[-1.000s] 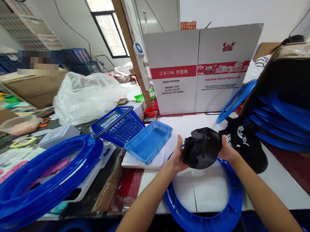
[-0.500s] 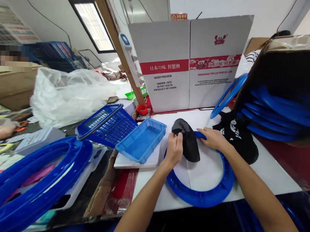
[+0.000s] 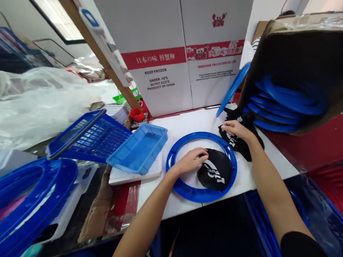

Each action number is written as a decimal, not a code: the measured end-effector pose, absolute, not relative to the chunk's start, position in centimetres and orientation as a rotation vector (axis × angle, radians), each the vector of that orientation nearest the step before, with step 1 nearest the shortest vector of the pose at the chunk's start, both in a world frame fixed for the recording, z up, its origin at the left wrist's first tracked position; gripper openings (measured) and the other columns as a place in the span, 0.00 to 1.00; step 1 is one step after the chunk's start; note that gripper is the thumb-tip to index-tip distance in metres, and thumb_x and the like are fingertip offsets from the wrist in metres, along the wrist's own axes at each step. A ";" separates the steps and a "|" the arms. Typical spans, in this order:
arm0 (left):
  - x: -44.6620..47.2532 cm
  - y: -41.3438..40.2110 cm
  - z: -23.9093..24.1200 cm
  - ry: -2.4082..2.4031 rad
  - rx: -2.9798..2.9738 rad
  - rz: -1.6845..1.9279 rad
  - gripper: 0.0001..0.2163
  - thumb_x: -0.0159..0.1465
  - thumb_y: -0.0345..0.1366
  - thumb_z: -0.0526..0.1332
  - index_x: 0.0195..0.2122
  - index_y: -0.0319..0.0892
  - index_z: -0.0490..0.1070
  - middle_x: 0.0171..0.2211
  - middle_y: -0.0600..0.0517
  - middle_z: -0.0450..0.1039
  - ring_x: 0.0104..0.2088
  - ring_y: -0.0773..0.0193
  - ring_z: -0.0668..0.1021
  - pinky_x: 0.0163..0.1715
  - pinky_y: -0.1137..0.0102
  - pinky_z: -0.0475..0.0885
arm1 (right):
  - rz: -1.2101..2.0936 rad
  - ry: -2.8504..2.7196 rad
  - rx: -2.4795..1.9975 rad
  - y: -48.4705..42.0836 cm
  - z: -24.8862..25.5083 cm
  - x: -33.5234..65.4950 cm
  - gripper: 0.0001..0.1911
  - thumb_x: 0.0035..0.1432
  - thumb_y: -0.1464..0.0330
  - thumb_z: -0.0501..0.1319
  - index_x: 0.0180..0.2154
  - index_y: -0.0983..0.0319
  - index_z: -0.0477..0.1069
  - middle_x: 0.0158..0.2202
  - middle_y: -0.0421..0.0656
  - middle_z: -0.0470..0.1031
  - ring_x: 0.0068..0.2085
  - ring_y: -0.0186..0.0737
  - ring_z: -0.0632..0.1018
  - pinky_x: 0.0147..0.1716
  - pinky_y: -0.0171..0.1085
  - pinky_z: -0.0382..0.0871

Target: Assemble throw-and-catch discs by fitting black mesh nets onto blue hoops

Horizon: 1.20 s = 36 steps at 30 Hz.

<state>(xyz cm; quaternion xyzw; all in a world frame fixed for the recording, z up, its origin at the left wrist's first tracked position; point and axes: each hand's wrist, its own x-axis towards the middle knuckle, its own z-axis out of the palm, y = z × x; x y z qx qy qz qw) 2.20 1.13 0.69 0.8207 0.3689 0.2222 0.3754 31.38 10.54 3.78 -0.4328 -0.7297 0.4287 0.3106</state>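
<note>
On the white tabletop lies a blue plastic ring, its opening facing up. A round black mesh fabric piece with white lettering rests inside it, overlapping the right side of the opening. My left hand is over the ring, fingertips at the fabric's upper left edge, fingers loosely bent with a gap to the thumb. My right hand reaches onto a pile of similar black fabric pieces right of the ring. Its fingers stretch out over the top of the pile, and no piece is lifted.
A tilted carton on the right holds several blue rings; another ring leans beside it. Left stand a light blue tray, a blue basket and large blue rings. A printed white carton stands behind.
The black mesh piece, earlier held up, now lies inside the ring. My right hand has left the ring's far edge for the fabric pile. The view has shifted right and down.
</note>
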 end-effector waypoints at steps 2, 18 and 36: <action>2.0 1.4 -0.1 1.144 2.195 0.611 0.12 0.71 0.41 0.60 0.50 0.43 0.77 0.59 0.41 0.75 0.62 0.50 0.75 0.66 0.55 0.66 | 1.189 -1.970 -1.060 10.2 4.2 30.4 0.25 0.62 0.46 0.63 0.33 0.63 0.73 0.16 0.32 0.59 0.20 0.31 0.60 0.24 0.35 0.54; 1.1 1.0 2.7 0.936 1.228 1.194 0.30 0.54 0.43 0.77 0.55 0.44 0.70 0.34 0.54 0.79 0.32 0.62 0.81 0.36 0.69 0.75 | 1.074 -2.427 -0.792 7.0 4.1 23.4 0.02 0.58 0.71 0.64 0.32 0.63 0.73 0.39 0.45 0.75 0.43 0.44 0.76 0.47 0.43 0.70; 1.4 1.1 2.5 0.891 0.954 0.937 0.25 0.64 0.58 0.63 0.53 0.46 0.69 0.25 0.56 0.73 0.17 0.66 0.71 0.16 0.73 0.62 | 1.795 -1.322 -0.457 4.3 5.4 22.5 0.11 0.48 0.68 0.68 0.32 0.59 0.68 0.34 0.40 0.77 0.35 0.39 0.78 0.36 0.38 0.72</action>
